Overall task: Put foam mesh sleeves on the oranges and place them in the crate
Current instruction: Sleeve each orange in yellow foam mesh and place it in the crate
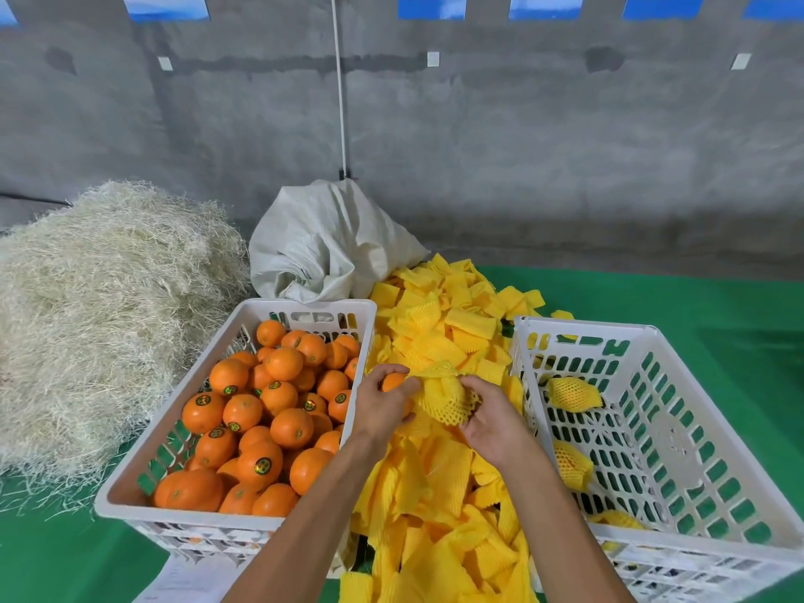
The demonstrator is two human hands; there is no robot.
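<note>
My left hand (pixel 385 402) grips an orange (pixel 393 380) over the heap of yellow foam mesh sleeves (pixel 439 337). My right hand (pixel 494 417) pinches a yellow mesh sleeve (pixel 448 398), stretched open between both hands right beside the orange. The white crate on the left (pixel 304 306) is full of several bare oranges (pixel 261 420). The white crate on the right (pixel 652 337) holds three sleeved oranges: one at the back (pixel 572 393), one lower (pixel 570 465), one near the front (pixel 618 520).
A big pile of pale straw (pixel 100 311) lies on the far left. A white woven sack (pixel 322 250) slumps behind the crates against a grey concrete wall. Everything rests on a green surface (pixel 718 302). A sheet of paper (pixel 182 576) lies at the front.
</note>
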